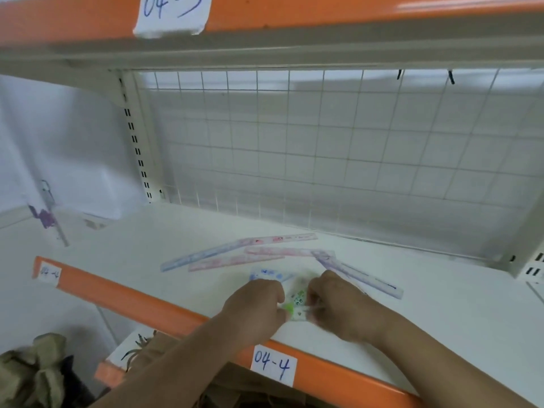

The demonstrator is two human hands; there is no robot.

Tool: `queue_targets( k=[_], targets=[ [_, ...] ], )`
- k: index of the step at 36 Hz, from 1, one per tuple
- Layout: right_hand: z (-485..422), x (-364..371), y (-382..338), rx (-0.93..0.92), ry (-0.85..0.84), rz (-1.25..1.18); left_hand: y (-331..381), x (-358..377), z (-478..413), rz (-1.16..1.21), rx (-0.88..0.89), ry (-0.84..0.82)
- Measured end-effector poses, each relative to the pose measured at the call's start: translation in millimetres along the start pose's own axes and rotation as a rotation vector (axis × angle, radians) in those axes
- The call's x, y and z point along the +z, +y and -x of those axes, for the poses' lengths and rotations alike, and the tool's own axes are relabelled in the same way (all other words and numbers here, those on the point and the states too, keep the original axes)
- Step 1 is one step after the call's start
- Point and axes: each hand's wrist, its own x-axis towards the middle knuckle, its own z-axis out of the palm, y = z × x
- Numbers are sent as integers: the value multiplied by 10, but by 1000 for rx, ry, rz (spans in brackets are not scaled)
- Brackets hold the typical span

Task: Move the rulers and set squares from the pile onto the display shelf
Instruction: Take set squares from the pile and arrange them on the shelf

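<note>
Several long pink and blue rulers (235,254) lie scattered on the white display shelf (441,313), one purple ruler (362,275) slanting off to the right. Near the shelf's front edge, my left hand (256,307) and my right hand (338,304) sit close together, both with curled fingers pinching a small clear plastic piece with green print (297,300) between them. A pale blue ruler piece (269,274) lies flat just beyond my left hand. The image is blurred, so I cannot tell whether the held piece is a set square or a short ruler.
An orange front rail (141,301) with a "04-4" label (272,365) runs under my wrists. A wire grid back panel (323,157) closes the rear. The upper shelf's orange rail (294,13) hangs overhead. Crumpled bags (32,372) sit low at the left.
</note>
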Motion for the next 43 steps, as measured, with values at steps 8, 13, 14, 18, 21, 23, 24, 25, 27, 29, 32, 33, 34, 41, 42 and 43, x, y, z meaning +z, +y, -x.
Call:
queue_targets(
  k=[8, 13, 14, 18, 21, 23, 24, 25, 27, 29, 32, 33, 34, 41, 42, 43],
  targets=[
    [83, -129, -22, 36, 79, -366, -15, -36, -75, 49, 47, -14],
    [110, -166, -5, 49, 219, -589, -51, -68, -163, 234, 51, 9],
    [113, -170, 0, 49, 263, -617, -54, -74, -168, 281, 46, 5],
    [138, -209, -24, 100, 399, -555, -56, -113, -165, 455, 16, 28],
    [186, -263, -51, 123, 378, -231, -61, -136, -175, 489, 5, 71],
    [219, -285, -93, 113, 358, -84, -67, -141, -186, 481, 2, 101],
    [232, -290, -117, 117, 352, -29, -69, -141, -188, 476, 2, 108],
    [246, -290, -137, 124, 353, 18, -71, -137, -186, 473, 7, 112],
    [265, -288, -171, 139, 362, 86, -72, -129, -180, 479, 24, 118],
    [272, -279, -184, 150, 365, 121, -72, -124, -168, 488, 32, 130],
    [257, -254, -160, 177, 359, 154, -90, -121, -168, 468, 34, 159],
    [259, -249, -148, 188, 362, 161, -101, -120, -172, 456, 34, 169],
    [265, -245, -134, 199, 363, 164, -110, -120, -176, 443, 32, 177],
    [433, -230, -99, 256, 364, 229, -138, -84, -210, 232, 67, 158],
    [463, -228, -95, 272, 360, 238, -128, -77, -208, 218, 78, 153],
    [497, -227, -91, 290, 357, 246, -112, -67, -210, 211, 90, 144]
  ],
)
